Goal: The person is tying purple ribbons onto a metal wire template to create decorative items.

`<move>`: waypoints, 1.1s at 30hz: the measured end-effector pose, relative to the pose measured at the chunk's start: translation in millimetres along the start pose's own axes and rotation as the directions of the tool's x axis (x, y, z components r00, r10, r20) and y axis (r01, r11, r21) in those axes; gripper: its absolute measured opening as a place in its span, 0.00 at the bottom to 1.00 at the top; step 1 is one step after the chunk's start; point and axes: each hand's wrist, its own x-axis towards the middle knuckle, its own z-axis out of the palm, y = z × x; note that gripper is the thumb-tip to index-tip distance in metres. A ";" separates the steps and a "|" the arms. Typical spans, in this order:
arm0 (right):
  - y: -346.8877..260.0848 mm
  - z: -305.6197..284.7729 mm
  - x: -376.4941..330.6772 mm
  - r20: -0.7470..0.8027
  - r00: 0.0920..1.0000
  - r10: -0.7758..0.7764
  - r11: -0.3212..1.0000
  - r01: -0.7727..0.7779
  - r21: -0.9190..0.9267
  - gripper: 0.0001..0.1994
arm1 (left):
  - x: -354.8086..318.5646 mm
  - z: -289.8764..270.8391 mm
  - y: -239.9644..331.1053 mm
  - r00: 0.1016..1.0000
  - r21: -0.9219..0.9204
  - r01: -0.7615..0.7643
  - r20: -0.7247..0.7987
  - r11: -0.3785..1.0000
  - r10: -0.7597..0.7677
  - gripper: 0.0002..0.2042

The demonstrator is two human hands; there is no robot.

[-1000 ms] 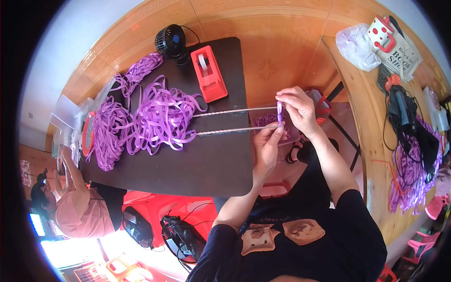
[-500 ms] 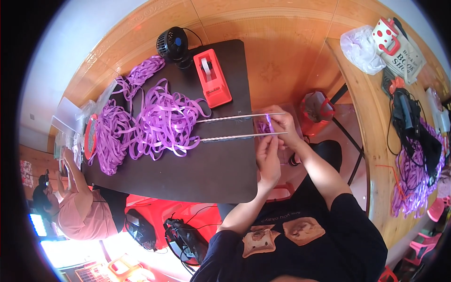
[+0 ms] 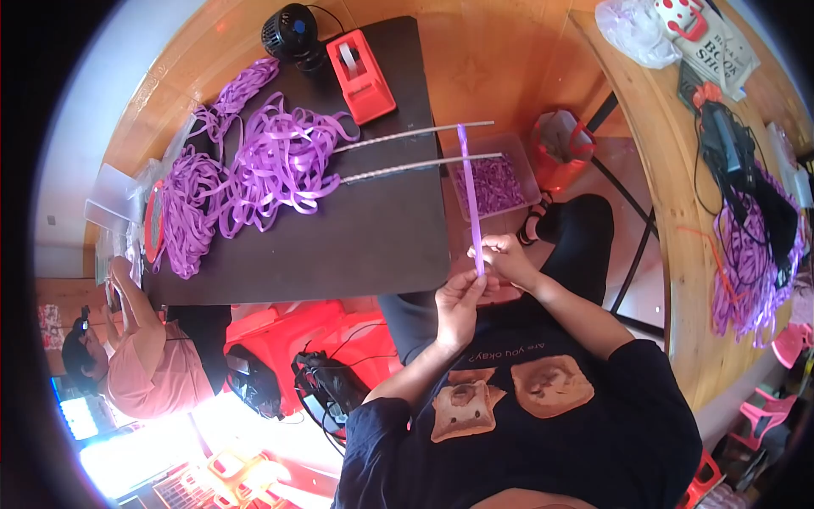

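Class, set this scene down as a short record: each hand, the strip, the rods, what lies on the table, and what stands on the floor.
Left hand: pinches the lower end of the ribbon
Right hand: close beside the left; grip unclear
Ribbon: purple, stretched from the rods toward the person
Rods: two, jutting past the right edge of the table
On table: purple heap, red tape dispenser, black fan
On floor: clear tub of purple pieces, red container

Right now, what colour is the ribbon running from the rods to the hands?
The ribbon is purple, seen best in the head view.
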 end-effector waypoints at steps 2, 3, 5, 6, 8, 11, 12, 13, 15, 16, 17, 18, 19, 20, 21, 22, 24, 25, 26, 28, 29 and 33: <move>-4.2 -3.4 -13.7 0.065 0.997 0.052 0.996 -0.046 -0.080 0.07 | -1.2 -3.9 -1.3 0.998 -0.037 -0.031 0.044 0.999 0.033 0.08; 1.7 -1.9 -18.7 0.102 0.986 0.130 0.991 -0.132 0.010 0.07 | -1.8 -4.4 -2.1 0.999 -0.035 -0.025 0.046 0.999 0.027 0.08; -27.8 10.3 -32.5 0.167 0.939 0.302 0.888 -0.341 0.309 0.06 | -1.5 -6.1 -4.9 0.998 -0.047 -0.052 0.037 0.998 0.054 0.08; -22.6 15.1 -38.2 0.169 0.937 0.306 0.886 -0.345 0.310 0.06 | -1.2 -9.4 -5.4 0.997 -0.016 -0.058 0.039 0.998 0.059 0.08; -28.4 22.7 -43.9 0.115 0.937 0.331 0.911 -0.349 0.220 0.04 | 0.8 -10.2 1.2 0.998 -0.006 -0.040 0.047 0.999 0.040 0.08; -26.5 17.3 -60.6 0.201 0.899 0.388 0.847 -0.434 0.306 0.03 | 4.9 -7.8 8.5 0.999 0.023 -0.007 0.035 1.000 0.006 0.08; -22.7 15.1 -63.9 0.229 0.887 0.401 0.824 -0.459 0.332 0.03 | 5.3 -8.2 10.0 1.000 0.067 0.011 0.022 0.998 -0.012 0.08; -29.5 14.6 -64.1 0.234 0.886 0.402 0.823 -0.461 0.331 0.03 | 4.8 -12.5 10.7 0.999 0.077 0.038 0.018 0.996 -0.040 0.08; -43.4 13.0 -64.6 0.300 0.846 0.441 0.830 -0.512 0.222 0.03 | 4.4 -21.9 10.4 0.999 0.135 0.029 0.022 0.990 -0.032 0.08; -43.2 12.1 -65.4 0.299 0.846 0.442 0.830 -0.512 0.222 0.03 | 5.0 -22.8 12.4 0.999 0.192 0.018 0.037 0.981 -0.026 0.08; -42.5 11.6 -66.7 0.303 0.841 0.448 0.820 -0.522 0.235 0.03 | 4.8 -23.9 14.4 0.999 0.192 0.020 0.037 0.981 -0.027 0.08; -41.9 11.2 -67.5 0.308 0.836 0.455 0.809 -0.532 0.248 0.03 | 4.0 -25.0 16.3 0.998 0.150 0.054 0.030 0.987 -0.059 0.09; -44.0 11.6 -67.1 0.311 0.834 0.456 0.808 -0.534 0.248 0.03 | 2.5 -25.9 18.0 0.996 0.109 0.087 0.019 0.990 -0.089 0.09; -47.2 11.7 -66.8 0.332 0.825 0.458 0.802 -0.544 0.245 0.04 | 0.5 -27.0 16.3 0.996 0.108 0.088 0.015 0.990 -0.090 0.09; -48.8 11.9 -66.4 0.353 0.815 0.460 0.796 -0.554 0.243 0.04 | -2.3 -28.0 13.1 0.998 0.141 0.046 0.025 0.989 -0.050 0.11; -47.5 11.5 -66.8 0.353 0.814 0.461 0.795 -0.556 0.243 0.04 | -4.3 -26.3 12.3 0.999 0.174 0.004 0.040 0.985 -0.011 0.12; -42.7 9.1 -68.4 0.341 0.824 0.453 0.795 -0.546 0.263 0.06 | -7.4 -21.0 10.5 0.998 0.302 -0.001 0.059 0.953 -0.017 0.15; -39.9 8.3 -68.8 0.344 0.823 0.452 0.795 -0.547 0.262 0.06 | -7.7 -16.5 10.6 0.999 0.261 0.022 0.031 0.965 -0.032 0.12; -37.6 7.4 -69.5 0.357 0.826 0.436 0.799 -0.538 0.269 0.07 | -5.3 -18.2 10.0 0.999 0.262 0.021 0.029 0.965 -0.029 0.12; -40.4 8.6 -70.3 0.371 0.829 0.418 0.804 -0.528 0.273 0.07 | 2.7 -21.6 8.5 0.984 0.178 0.156 0.062 0.971 -0.170 0.10; -46.0 9.9 -71.3 0.338 0.844 0.416 0.819 -0.509 0.265 0.05 | 6.0 -21.0 8.1 0.984 0.177 0.153 0.060 0.972 -0.166 0.10; -62.3 4.8 -74.8 0.338 0.849 0.407 0.846 -0.490 0.211 0.03 | 17.4 -5.1 11.6 0.983 -0.041 0.182 0.034 0.982 -0.181 0.08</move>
